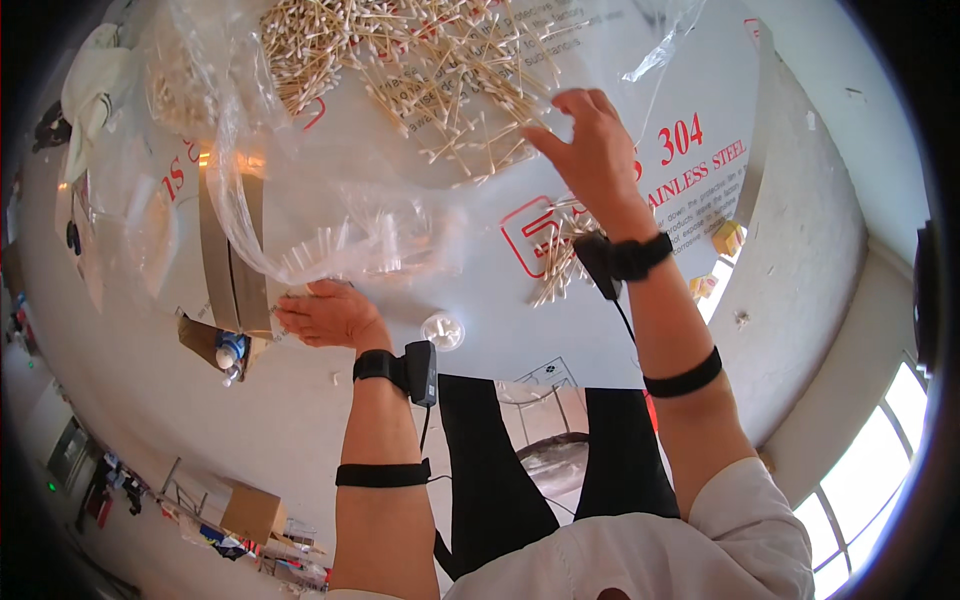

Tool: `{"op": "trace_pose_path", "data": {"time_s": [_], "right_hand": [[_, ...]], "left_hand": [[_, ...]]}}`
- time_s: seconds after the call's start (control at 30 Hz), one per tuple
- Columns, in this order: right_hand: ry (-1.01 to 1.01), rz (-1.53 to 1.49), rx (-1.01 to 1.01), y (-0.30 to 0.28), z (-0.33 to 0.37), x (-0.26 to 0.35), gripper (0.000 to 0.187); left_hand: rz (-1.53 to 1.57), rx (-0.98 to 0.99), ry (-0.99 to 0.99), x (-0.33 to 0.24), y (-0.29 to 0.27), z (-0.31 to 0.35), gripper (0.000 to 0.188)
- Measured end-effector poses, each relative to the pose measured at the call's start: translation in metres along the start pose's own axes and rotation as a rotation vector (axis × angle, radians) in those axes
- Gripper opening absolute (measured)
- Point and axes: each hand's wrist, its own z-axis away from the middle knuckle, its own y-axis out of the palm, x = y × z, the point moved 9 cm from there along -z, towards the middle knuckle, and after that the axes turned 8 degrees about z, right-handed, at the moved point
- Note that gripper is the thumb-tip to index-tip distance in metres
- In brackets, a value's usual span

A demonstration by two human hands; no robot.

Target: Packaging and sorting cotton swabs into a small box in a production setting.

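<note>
A large loose pile of cotton swabs point(450, 75) with pale wooden sticks lies across the far part of the table point(480, 220). At that pile's right edge is my right hand point(590, 150), thumb and fingers apart, with nothing visible in it. Below its wrist lies a smaller bunch of cotton swabs point(560, 255). My left hand point(335, 315) is stretched out at the near left edge, beside a clear plastic bag point(235, 190) and a group of clear plastic containers point(385, 235), blurred and partly behind film. A small round clear container point(442, 331) with white contents stands right of it.
A cardboard box point(233, 270) stands at the table's left edge, with a bottle point(231, 350) near its lower end. Small yellow boxes point(728, 238) are past the right edge. Further clear film point(665, 45) lies at the far right. My legs are under the near edge.
</note>
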Motion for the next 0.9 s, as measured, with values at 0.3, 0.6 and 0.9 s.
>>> {"op": "trace_pose_path", "data": {"time_s": [0.3, 0.6, 0.9], "right_hand": [[0.217, -0.161, 0.096, 0.015, -0.009, -0.035, 0.017], [0.216, 0.056, 0.194, -0.035, 0.073, -0.054, 0.024], [0.008, 0.171, 0.061, 0.008, 0.005, 0.003, 0.046]], "left_hand": [[0.005, -0.010, -0.006, -0.005, 0.001, 0.005, 0.062], [0.013, -0.014, 0.021, -0.006, -0.005, 0.003, 0.061], [0.035, 0.008, 0.003, -0.008, -0.003, 0.004, 0.062]]}}
